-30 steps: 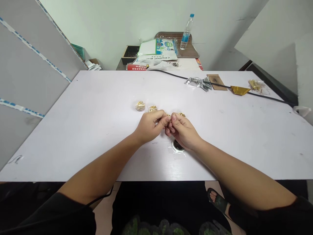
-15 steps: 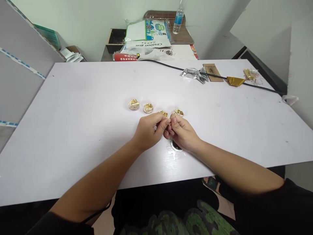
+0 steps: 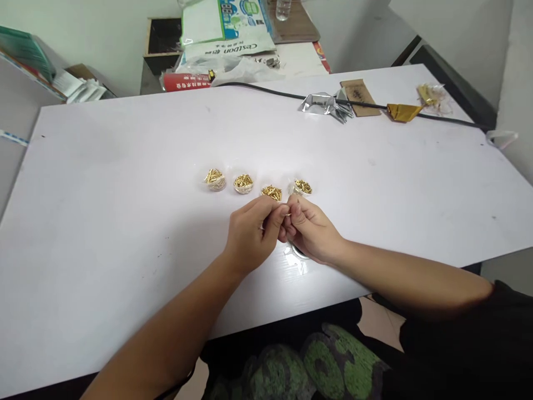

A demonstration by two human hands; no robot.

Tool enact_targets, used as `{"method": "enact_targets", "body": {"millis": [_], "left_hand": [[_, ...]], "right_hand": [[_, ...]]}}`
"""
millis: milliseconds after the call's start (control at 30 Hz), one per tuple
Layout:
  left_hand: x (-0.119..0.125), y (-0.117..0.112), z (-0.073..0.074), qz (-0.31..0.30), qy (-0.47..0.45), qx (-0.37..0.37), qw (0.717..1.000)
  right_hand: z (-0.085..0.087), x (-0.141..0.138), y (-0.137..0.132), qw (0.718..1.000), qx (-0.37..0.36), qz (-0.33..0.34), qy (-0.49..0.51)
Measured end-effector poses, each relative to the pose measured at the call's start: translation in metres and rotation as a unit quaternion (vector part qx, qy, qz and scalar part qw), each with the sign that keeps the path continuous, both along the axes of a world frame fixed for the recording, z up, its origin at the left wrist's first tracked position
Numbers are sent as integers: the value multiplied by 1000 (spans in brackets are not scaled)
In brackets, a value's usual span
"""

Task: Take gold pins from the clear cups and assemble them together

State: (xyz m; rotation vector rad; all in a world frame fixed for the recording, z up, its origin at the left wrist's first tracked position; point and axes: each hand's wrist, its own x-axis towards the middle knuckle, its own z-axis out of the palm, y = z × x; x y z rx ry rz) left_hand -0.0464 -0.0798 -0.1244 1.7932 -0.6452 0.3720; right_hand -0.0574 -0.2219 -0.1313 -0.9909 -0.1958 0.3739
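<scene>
At the near end, dark clothes with green patches (image 3: 287,372) are seen below the white table (image 3: 125,222). Over the table, the left hand (image 3: 254,230) and the right hand (image 3: 314,228) are held close together. A thin, shiny piece (image 3: 287,214) is pinched between them, with the thumb and a finger of each hand pressed on it. Most of the piece is hidden by the fingers. A round thing with a pale rim (image 3: 298,253) is partly covered by the right hand.

Just past the hands, little gold sticks are held in four small cups: a first cup (image 3: 215,180), a second cup (image 3: 244,184), a third cup (image 3: 271,193) and a fourth cup (image 3: 302,187).

Farther off, a black cable (image 3: 266,90) is stretched along the table. Near it, a silver wrapper (image 3: 318,104), a brown card (image 3: 360,97) and a gold wrapper (image 3: 403,113) are placed. Past the table, a red packet (image 3: 191,81), a dark box (image 3: 165,38) and a bottle (image 3: 283,9) are seen.
</scene>
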Motion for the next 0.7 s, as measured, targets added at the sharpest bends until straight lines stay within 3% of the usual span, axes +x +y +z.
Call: {"method": "enact_targets", "body": {"millis": [700], "left_hand": [[-7,-2,3,23,-1,-1,1000]], "right_hand": [[2,-10,8,998,22,-28,53]]}}
